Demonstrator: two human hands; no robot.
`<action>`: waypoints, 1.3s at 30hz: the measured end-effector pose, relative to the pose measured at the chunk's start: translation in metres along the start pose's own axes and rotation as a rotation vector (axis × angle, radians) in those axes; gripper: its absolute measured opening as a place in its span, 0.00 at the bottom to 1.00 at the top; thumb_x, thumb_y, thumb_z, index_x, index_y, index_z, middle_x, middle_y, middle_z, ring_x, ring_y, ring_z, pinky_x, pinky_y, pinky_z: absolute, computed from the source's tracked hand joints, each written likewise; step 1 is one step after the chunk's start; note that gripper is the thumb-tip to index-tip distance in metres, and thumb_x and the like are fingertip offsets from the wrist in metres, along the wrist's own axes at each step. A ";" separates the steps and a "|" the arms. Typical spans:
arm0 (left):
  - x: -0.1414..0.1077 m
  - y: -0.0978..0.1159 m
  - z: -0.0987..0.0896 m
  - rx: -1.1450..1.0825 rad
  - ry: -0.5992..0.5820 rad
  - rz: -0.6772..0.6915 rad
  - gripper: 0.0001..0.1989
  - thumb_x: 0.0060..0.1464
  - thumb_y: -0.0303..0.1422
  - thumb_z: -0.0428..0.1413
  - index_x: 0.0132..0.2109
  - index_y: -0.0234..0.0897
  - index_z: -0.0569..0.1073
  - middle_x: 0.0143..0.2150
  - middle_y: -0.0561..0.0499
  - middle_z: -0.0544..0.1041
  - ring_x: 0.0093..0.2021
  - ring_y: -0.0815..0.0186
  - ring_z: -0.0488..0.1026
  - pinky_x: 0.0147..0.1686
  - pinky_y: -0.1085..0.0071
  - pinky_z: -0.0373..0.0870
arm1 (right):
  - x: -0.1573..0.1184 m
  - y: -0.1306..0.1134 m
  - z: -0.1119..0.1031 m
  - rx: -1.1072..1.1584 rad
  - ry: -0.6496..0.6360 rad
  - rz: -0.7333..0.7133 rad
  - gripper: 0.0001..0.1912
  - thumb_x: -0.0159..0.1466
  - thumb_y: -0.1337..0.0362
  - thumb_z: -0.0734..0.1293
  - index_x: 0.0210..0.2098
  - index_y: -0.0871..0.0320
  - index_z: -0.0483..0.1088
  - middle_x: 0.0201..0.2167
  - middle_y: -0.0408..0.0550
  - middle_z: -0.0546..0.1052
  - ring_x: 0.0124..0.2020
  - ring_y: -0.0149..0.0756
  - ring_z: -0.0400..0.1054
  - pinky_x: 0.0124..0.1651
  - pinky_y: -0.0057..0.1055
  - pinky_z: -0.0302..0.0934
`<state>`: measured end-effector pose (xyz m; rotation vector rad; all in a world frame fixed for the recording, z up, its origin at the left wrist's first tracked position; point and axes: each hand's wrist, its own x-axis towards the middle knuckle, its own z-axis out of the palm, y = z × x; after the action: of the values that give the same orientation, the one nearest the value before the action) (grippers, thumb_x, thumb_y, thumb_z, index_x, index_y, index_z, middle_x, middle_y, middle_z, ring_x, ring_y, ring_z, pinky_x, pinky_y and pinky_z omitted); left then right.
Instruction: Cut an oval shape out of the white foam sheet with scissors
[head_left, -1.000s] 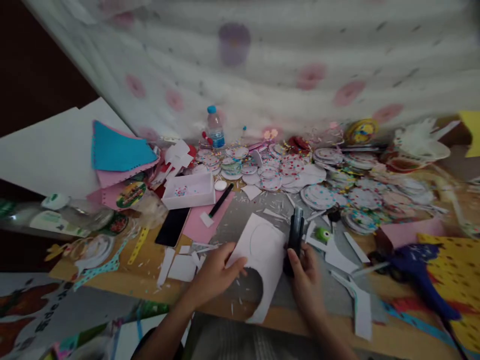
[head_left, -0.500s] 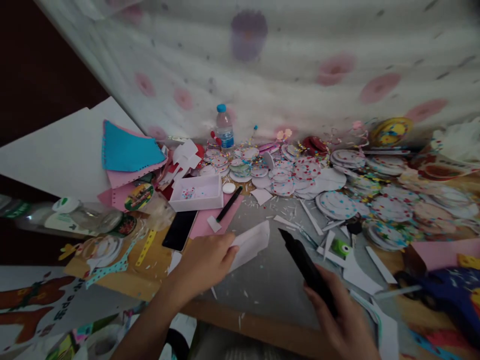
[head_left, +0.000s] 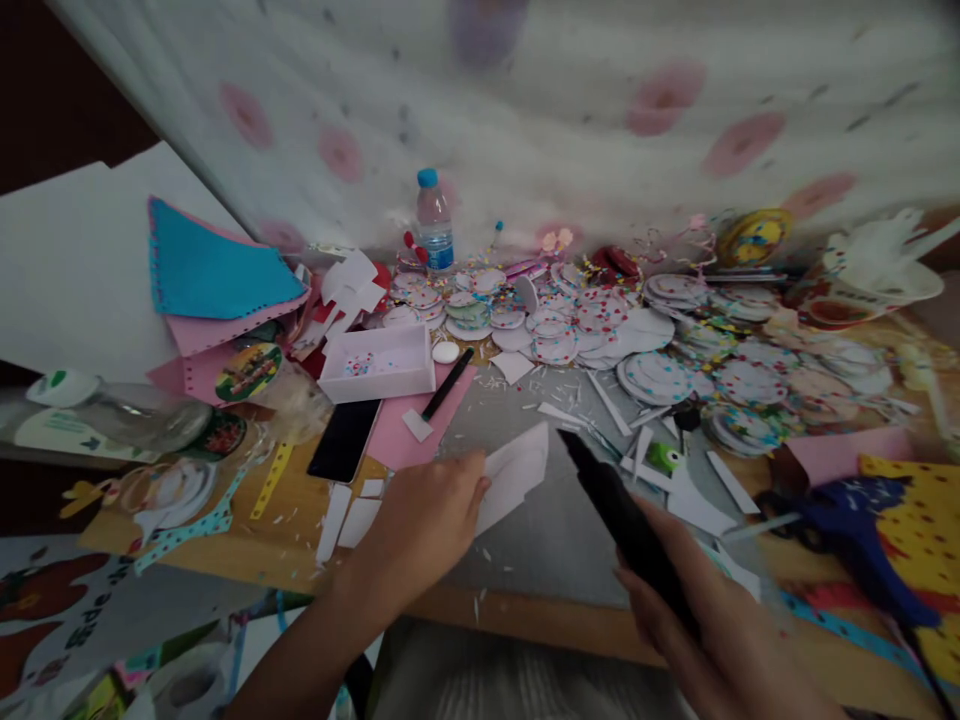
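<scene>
My left hand (head_left: 431,515) is closed on a piece of white craft foam or card (head_left: 519,468), pinched between thumb and fingers and tilted over the grey work mat (head_left: 551,560). In my right hand (head_left: 701,615) is a black utility knife (head_left: 611,500), its dark pointed tip aimed up and to the left, close to the white piece but apart from it. Fingers wrap round the knife's handle, and part of it is hidden by them. Narrow white offcuts (head_left: 607,402) and small shavings lie on the mat beyond both hands.
Piles of dotted white discs (head_left: 652,378) line the back, beside a water bottle (head_left: 435,225). To the left are a white box (head_left: 377,362), a phone (head_left: 343,440) and a black marker-like stick (head_left: 450,383). A blue glue gun (head_left: 855,540) lies at right.
The view has shifted, so the table things sit higher and more to the left. Both hands keep their holds; the white piece is raised slightly towards the knife tip.
</scene>
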<state>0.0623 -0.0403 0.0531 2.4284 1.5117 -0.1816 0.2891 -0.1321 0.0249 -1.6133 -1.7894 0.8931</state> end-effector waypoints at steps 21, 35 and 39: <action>-0.012 0.038 -0.001 0.057 -0.090 0.011 0.10 0.60 0.22 0.43 0.37 0.37 0.67 0.29 0.47 0.77 0.30 0.55 0.77 0.29 0.61 0.72 | -0.009 -0.012 -0.003 -0.482 0.005 -0.216 0.32 0.67 0.64 0.54 0.69 0.60 0.43 0.27 0.53 0.81 0.11 0.41 0.70 0.09 0.31 0.60; -0.006 0.035 -0.002 0.063 -0.099 -0.007 0.10 0.60 0.23 0.43 0.39 0.37 0.68 0.28 0.47 0.77 0.29 0.58 0.77 0.26 0.67 0.68 | 0.000 -0.012 0.001 -0.477 0.025 -0.209 0.30 0.67 0.65 0.54 0.68 0.62 0.47 0.21 0.51 0.79 0.12 0.44 0.70 0.08 0.31 0.58; -0.004 0.033 -0.002 0.081 -0.081 -0.022 0.10 0.60 0.25 0.43 0.39 0.37 0.68 0.27 0.45 0.78 0.29 0.55 0.78 0.25 0.67 0.67 | 0.010 -0.013 -0.007 -0.305 -0.050 -0.157 0.22 0.67 0.62 0.57 0.60 0.57 0.59 0.22 0.47 0.79 0.17 0.43 0.74 0.13 0.29 0.62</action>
<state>0.0904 -0.0569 0.0611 2.4358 1.5237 -0.3484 0.2855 -0.1222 0.0398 -1.6128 -2.1364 0.6169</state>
